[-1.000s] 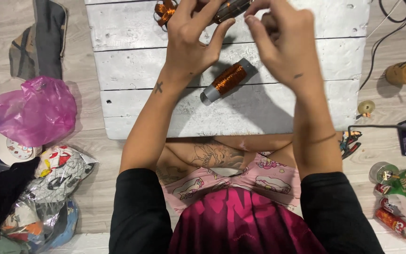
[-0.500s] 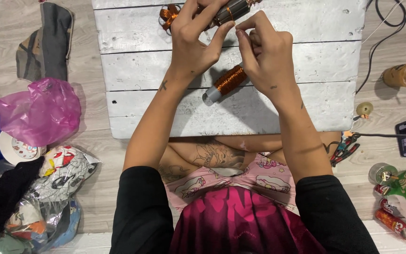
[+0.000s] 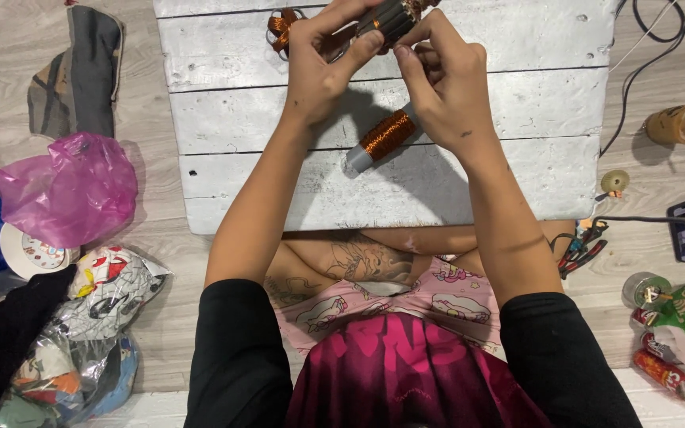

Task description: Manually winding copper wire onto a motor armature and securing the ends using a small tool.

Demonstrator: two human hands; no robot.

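Hands raised together at twelve o'clock over the white plank counter (image 3: 517, 182). Left hand (image 3: 323, 75) clamped round a dark cylindrical core (image 3: 386, 20), steadying it; right hand (image 3: 445, 91) fingers pinched shut beside it, seemingly on fine wire, too thin to tell. Copper wire spool (image 3: 384, 136) lay under the right hand, at centre, feeding close.

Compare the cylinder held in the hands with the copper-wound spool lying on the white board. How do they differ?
The held cylinder is dark; the spool on the board shows bright copper wire with a grey end. The held cylinder is lifted, gripped by the left hand and right hand; the spool on the board lies untouched, partly hidden by the right hand. Both are cylinders, tilted alike.
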